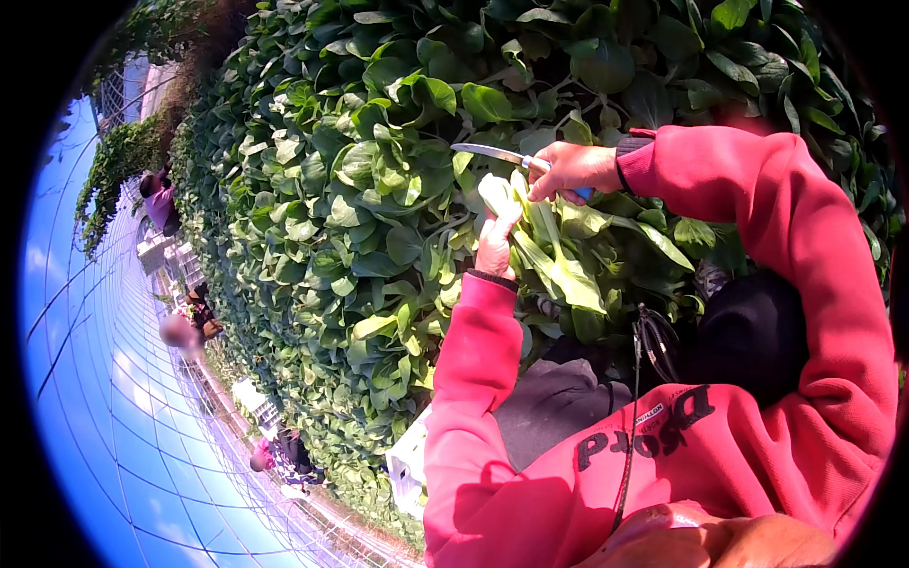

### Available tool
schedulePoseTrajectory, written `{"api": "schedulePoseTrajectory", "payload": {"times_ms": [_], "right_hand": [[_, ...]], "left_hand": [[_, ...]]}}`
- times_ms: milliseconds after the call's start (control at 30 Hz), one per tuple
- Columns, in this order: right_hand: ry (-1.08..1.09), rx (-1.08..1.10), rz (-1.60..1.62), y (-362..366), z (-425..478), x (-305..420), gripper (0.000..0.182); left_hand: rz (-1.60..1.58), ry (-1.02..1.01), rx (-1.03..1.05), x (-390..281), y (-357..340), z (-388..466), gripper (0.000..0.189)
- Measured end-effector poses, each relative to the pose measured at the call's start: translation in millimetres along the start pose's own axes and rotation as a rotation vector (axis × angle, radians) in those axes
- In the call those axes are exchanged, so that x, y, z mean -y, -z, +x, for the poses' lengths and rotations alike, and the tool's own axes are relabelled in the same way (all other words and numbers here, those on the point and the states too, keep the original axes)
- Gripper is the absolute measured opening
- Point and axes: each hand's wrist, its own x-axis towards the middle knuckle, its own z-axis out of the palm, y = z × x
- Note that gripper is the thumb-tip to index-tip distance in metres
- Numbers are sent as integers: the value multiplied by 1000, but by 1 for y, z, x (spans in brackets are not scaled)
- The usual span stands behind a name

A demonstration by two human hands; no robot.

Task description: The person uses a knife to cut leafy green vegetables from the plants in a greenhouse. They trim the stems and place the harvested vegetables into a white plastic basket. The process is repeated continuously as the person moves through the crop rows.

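Observation:
My left hand (496,245) holds a head of bok choy (547,248) by its pale base, the leaves hanging down towards my lap. A knife (490,151) with a curved blade and a white and blue handle is gripped in my right hand (572,169). Its blade points left, just above the base of the bok choy and apart from it. The fingertips of my right hand are close to the pale stalks; whether they touch them is hard to tell. Dense leafy bok choy plants (362,163) grow all around both hands.
A white plastic crate (406,468) stands beside my left sleeve. Several people work along the far edge of the bed, one in a pink top (160,206), with white crates (186,264) near them. Wire netting (128,397) spans the left side. My bent knees are close below the hands.

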Motion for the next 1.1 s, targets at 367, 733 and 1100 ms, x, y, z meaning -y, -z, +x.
{"api": "schedulePoseTrajectory", "payload": {"times_ms": [367, 733, 1100], "right_hand": [[146, -104, 141, 2, 6, -1, 32], [27, -86, -58, -16, -2, 8, 41], [64, -129, -19, -18, 1, 15, 42]], "left_hand": [[53, -48, 86, 4, 2, 4, 53], [324, -114, 171, -1, -29, 4, 54], [503, -227, -13, -7, -40, -6, 100]]}}
